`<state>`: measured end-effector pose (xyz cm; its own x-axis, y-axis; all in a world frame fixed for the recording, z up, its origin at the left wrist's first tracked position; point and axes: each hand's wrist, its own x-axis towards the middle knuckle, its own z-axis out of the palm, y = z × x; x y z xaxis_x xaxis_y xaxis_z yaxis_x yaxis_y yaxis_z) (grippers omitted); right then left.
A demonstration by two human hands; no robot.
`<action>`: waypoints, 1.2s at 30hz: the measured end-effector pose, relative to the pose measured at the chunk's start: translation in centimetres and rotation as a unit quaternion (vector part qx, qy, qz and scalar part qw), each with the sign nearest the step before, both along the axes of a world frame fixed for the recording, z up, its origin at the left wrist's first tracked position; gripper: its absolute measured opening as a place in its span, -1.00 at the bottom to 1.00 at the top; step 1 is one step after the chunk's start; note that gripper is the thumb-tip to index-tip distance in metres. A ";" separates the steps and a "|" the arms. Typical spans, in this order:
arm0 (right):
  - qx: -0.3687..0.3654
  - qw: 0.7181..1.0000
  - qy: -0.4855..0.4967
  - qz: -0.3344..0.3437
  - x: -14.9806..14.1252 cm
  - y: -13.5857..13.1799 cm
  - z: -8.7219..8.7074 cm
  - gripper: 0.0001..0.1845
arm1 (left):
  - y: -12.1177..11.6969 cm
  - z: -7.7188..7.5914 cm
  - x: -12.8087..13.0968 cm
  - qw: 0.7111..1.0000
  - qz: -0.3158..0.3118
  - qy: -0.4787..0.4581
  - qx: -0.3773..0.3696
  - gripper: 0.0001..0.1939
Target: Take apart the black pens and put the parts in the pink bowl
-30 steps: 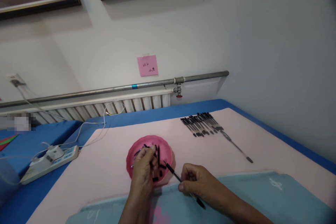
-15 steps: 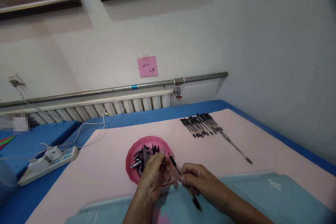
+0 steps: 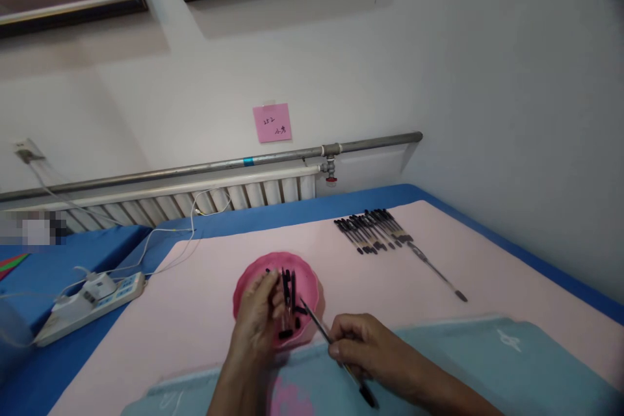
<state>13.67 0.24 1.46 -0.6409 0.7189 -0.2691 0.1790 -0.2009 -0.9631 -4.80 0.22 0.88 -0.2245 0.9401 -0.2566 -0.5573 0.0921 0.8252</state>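
Observation:
My right hand [image 3: 363, 344] is closed around a slim pen [image 3: 319, 326], its pointed end tilted up and left toward the plate and its black end low on the right. Over the pink scalloped plate [image 3: 311, 279] is my left hand [image 3: 256, 312], its fingers curled together; whatever they hold, if anything, is hidden. Black and clear pen parts [image 3: 293, 292] lie in the plate beside those fingers, and the hand covers some of them.
A row of assembled black pens [image 3: 370, 231] lies at the back right, with one more pen [image 3: 439, 272] slanting toward me. A power strip [image 3: 88, 309] with plugs and white cables is at left. The pink table cover [image 3: 195, 299] has a teal cloth [image 3: 448, 351] at its front.
My left hand has moved left, away from the pen and over the plate. The right hand keeps the pen, whose tip end now looks thinner, without the wide black section.

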 end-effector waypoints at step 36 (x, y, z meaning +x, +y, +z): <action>-0.051 0.955 0.192 -0.222 0.9 2.4 -0.7 -0.84 | -2.1 -0.2 5.0 0.917 -0.272 0.290 -0.030 -0.61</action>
<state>14.60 2.65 0.71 -0.3439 0.9255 -0.1589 -0.3079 -0.2710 -0.9120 0.23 -1.89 0.70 0.1592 0.9416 -0.2967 0.1157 0.2806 0.9528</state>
